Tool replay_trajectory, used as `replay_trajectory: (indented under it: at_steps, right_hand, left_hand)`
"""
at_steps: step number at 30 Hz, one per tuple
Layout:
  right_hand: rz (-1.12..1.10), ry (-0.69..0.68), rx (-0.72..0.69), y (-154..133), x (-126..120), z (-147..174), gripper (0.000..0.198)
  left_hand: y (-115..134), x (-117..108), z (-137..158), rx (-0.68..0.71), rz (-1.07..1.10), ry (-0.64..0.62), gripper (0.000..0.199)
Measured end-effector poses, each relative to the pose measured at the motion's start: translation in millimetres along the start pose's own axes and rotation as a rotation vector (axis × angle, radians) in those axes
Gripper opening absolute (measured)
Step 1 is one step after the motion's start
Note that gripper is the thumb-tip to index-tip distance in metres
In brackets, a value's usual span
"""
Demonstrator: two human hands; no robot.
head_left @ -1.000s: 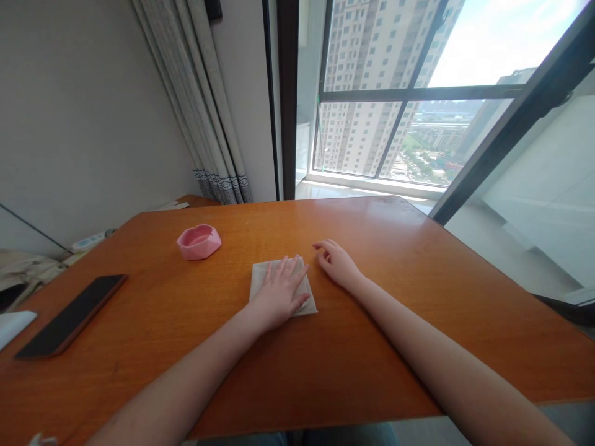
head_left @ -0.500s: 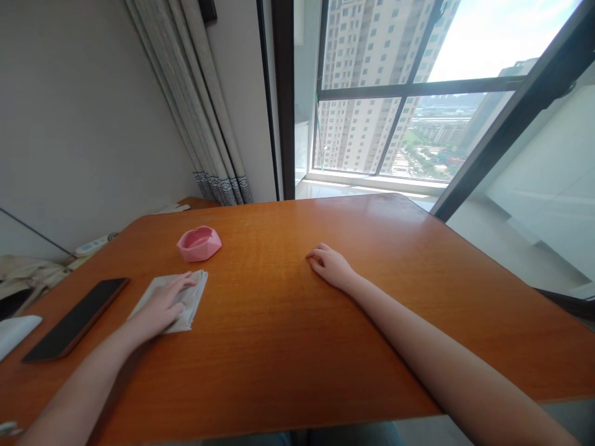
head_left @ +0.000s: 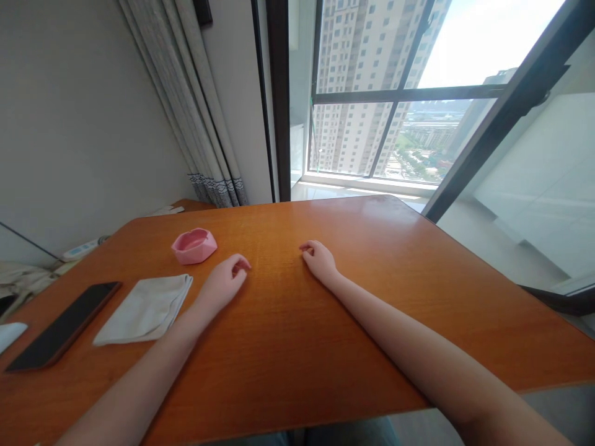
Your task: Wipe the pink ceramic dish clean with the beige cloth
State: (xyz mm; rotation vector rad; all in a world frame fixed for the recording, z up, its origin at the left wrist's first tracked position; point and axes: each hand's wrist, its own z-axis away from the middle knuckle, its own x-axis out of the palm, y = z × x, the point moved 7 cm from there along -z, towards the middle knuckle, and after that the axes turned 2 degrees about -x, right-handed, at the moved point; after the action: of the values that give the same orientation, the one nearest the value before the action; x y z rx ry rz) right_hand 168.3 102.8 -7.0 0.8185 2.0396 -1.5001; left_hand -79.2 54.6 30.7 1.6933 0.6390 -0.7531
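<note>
My left hand (head_left: 225, 280) rests on the wooden table, fingers loosely curled with a gap to the thumb, and holds nothing. Just left of it lies a folded pale grey cloth (head_left: 139, 313), apart from the fingers. Beyond the cloth stands a pink, angular ashtray-like dish (head_left: 199, 253), close to the left hand but not touching it. My right hand (head_left: 320, 259) lies on the table nearer the middle, its fingers bent and loosely apart, with nothing seen in them.
A long black slab with a brown edge (head_left: 65, 328) lies left of the cloth. A white object (head_left: 10, 336) is at the left edge. A white power strip (head_left: 80, 250) and crumpled fabric (head_left: 23, 279) sit beyond the table's left side. A window (head_left: 362, 139) is ahead.
My left hand has come off the cloth and moved right onto the bare wood. The cloth now lies flatter and more spread out. My right hand stays in place; the view shifts slightly.
</note>
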Motion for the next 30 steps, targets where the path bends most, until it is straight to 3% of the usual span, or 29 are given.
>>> replay_trajectory:
  at_steps: [2,3,5,9,14,25,27,30]
  right_hand:
    - [-0.024,-0.022,-0.019,-4.4,3.6,-0.9,0.028]
    - [-0.025,-0.043,-0.046,-7.8,5.4,-0.3,0.031]
    - [-0.001,-0.085,-0.116,-15.1,8.4,2.5,0.036]
    - [0.116,-0.100,-0.186,-22.6,9.5,6.8,0.038]
    - [0.297,-0.208,-0.289,-31.6,16.8,9.8,0.017]
    - [0.287,-0.201,-0.314,-30.7,15.1,10.8,0.017]
    - [0.233,-0.186,-0.311,-29.3,11.6,11.1,0.023]
    - [0.159,-0.181,-0.299,-27.6,7.1,11.5,0.032]
  left_hand:
    - [26.9,44.0,-22.0,0.054,0.225,-0.079,0.016]
    - [36.0,59.1,-32.3,0.071,0.271,-0.046,0.019]
    - [47.2,78.5,-48.0,0.084,0.219,0.072,0.022]
    - [60.3,103.7,-57.2,0.166,0.019,-0.012,0.010]
    - [60.8,99.0,-50.3,0.266,0.025,-0.087,0.007]
    - [67.5,96.8,-45.4,0.333,0.015,-0.125,0.010]
    - [61.7,79.6,-48.5,0.346,-0.024,-0.044,0.019]
    - [32.0,22.7,-51.5,0.256,-0.153,0.301,0.027]
